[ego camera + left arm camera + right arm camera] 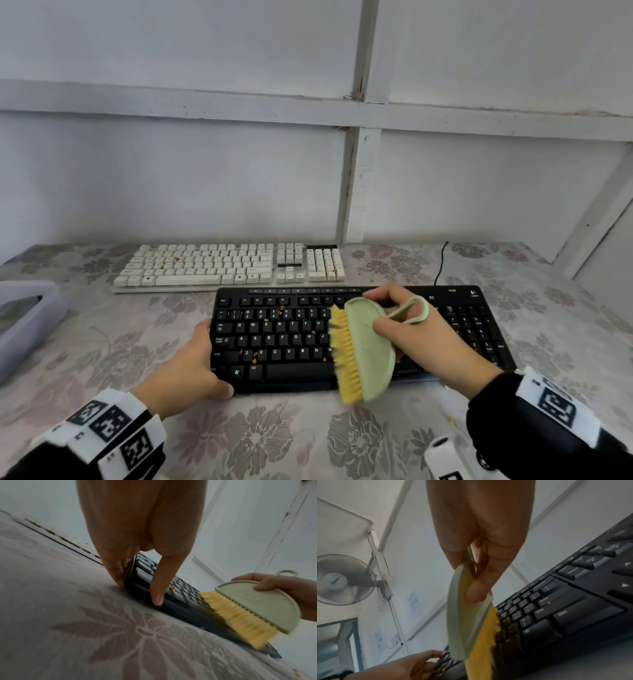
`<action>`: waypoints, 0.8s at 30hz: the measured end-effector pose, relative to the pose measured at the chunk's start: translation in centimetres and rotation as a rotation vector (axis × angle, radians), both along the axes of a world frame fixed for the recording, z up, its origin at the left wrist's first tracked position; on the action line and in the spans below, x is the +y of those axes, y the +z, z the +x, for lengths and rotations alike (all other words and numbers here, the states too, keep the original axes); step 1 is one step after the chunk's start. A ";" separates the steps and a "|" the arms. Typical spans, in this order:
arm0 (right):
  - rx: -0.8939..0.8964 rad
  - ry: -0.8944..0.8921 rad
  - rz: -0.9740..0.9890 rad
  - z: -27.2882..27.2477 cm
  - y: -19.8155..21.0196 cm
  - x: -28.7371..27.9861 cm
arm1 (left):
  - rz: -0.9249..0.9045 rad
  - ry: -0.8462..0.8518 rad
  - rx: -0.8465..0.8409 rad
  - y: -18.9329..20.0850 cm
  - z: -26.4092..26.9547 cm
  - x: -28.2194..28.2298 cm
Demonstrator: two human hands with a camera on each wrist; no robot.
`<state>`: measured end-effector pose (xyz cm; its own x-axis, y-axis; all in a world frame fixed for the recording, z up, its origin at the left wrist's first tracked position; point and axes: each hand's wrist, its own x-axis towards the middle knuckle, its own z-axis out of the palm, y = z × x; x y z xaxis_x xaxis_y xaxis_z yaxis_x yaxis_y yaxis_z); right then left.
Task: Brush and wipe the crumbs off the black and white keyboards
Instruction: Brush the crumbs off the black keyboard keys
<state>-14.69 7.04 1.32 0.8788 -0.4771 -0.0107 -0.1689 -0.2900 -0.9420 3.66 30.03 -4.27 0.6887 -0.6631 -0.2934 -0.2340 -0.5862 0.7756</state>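
A black keyboard (291, 342) lies in front of me with orange crumbs (255, 358) on its left keys. My left hand (195, 363) grips its left end, thumb on the front edge, fingers round the side (118, 574). My right hand (414, 329) holds a green half-round brush (368, 346) with yellow bristles (344, 356) standing on the keys near the middle of the black keyboard (188, 592); the thumb (476, 592) presses on the brush (458, 615). A white keyboard (229, 265) with a few crumbs lies behind, by the wall.
A flowered cloth (260, 438) covers the table. A grey box (27, 318) sits at the left edge. A black cable (442, 263) runs back from the black keyboard. A white roll-like thing (442, 448) lies at the near right. A wall fan (342, 580) hangs to the side.
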 end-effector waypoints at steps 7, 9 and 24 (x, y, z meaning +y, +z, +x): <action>-0.090 -0.068 0.013 0.0 1.1 -0.8 | 0.012 0.000 -0.012 0.0 0.0 -0.1; -0.130 -0.099 -0.003 0.8 1.0 -0.9 | 0.016 0.003 -0.015 0.1 0.0 -0.1; -0.149 -0.098 0.032 1.6 1.5 0.2 | 0.012 0.001 -0.001 0.2 -0.2 0.0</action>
<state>-13.11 7.20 2.81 0.8214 -0.5616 0.0996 -0.0530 -0.2489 -0.9671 3.49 30.02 -4.02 0.6899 -0.6585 -0.3007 -0.2340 -0.5959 0.7682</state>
